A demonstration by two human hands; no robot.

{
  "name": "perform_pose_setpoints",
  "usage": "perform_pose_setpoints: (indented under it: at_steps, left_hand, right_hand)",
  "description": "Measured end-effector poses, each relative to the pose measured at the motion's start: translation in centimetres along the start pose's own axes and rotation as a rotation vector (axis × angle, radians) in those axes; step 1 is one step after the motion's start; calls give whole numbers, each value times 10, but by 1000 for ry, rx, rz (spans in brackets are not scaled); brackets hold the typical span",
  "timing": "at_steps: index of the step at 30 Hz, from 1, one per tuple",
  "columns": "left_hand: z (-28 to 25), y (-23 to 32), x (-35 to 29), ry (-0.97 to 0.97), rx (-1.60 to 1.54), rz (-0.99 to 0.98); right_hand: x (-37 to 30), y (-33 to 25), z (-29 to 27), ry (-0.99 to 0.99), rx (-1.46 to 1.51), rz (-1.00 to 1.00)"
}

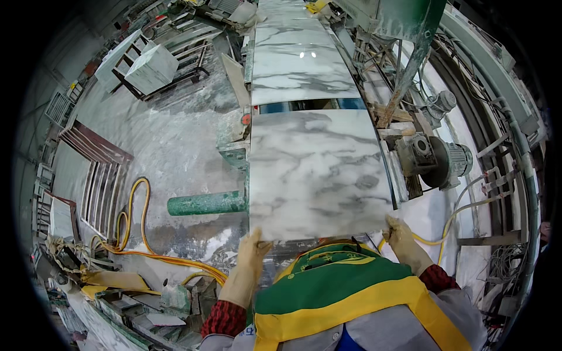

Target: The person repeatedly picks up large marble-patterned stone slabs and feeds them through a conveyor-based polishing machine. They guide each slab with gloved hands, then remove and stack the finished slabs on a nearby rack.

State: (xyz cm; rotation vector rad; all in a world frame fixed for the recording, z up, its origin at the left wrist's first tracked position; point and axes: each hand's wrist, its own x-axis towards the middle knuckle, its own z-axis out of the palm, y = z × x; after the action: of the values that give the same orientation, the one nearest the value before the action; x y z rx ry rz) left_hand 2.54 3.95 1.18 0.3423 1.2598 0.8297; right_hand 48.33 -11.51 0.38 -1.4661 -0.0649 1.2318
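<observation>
A white marble slab (316, 169) with grey veining lies flat on the conveyor in front of me, its near edge close to my body. My left hand (252, 251), in a pale glove, is closed on its near left corner. At the near right corner my right hand (405, 243), gloved the same way, grips the edge. Fingers under the slab are hidden. Beyond a narrow gap showing blue and dark parts, a second glossy marble slab (304, 64) continues along the line. I wear a green apron (333, 278) with yellow trim.
An electric motor with a gearbox (436, 158) stands right of the conveyor. A green roller (206, 203) juts out left. Yellow hoses (140, 251) coil on the floor. Metal racks (105, 175) and a stand with marble pieces (152, 69) are further left.
</observation>
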Motion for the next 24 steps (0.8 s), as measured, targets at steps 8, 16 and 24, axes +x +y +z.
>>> perform_pose_setpoints:
  at_steps: [8, 16, 24]
  left_hand:
    - [20, -34, 27, 51, -209, -37]
    - [52, -35, 29, 84, -150, -33]
    - [62, -33, 43, 94, -83, 86]
  right_hand:
    - [55, 30, 1, 48, 354, 132]
    - [29, 38, 72, -243, 199, 353]
    - [61, 63, 58, -284, 193, 239]
